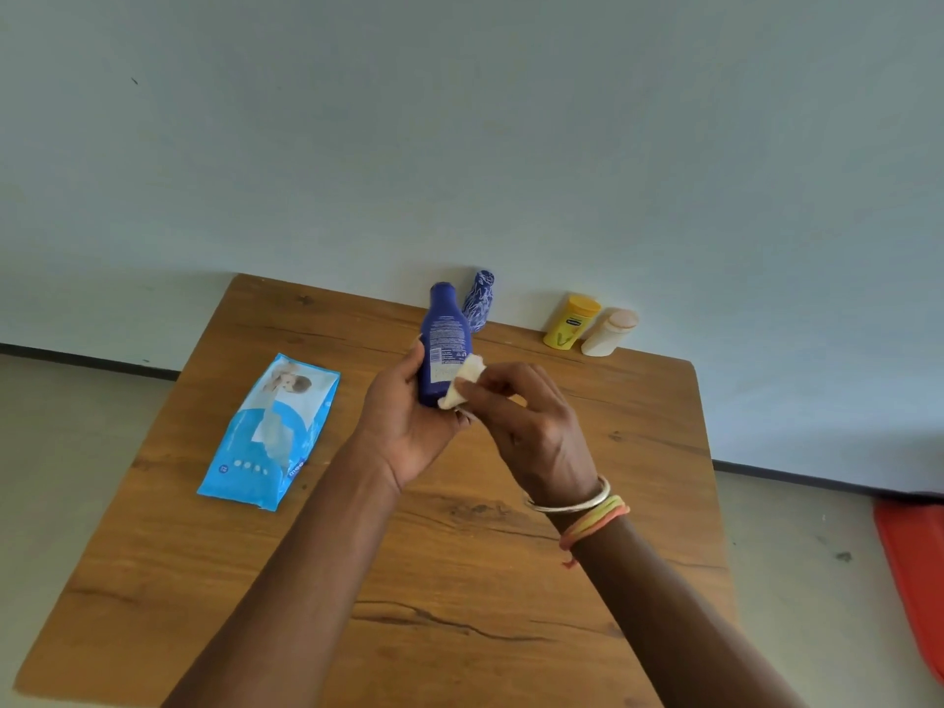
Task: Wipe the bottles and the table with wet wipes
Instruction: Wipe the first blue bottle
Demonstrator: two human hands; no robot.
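Wiping is under way on a dark blue bottle [443, 344], which is gripped low down by the left hand [408, 421] above the wooden table [459, 580]; a small crumpled wet wipe [462, 383] is pinched in the fingers of the right hand [526, 426] and pressed to the bottle's label side; by the look of it, the task is judged to be at an early stage; a patterned blue bottle [480, 298], a yellow bottle [572, 321] and a white bottle [610, 332] are lined along the far edge by the wall, and whether they have been cleaned cannot be told; the table top appears not yet wiped; a blue pack of wipes [270, 431] is laid flat at the left; a pale wall [459, 120], grey floor [76, 426] and a red object [914, 569] at the right edge are seen.
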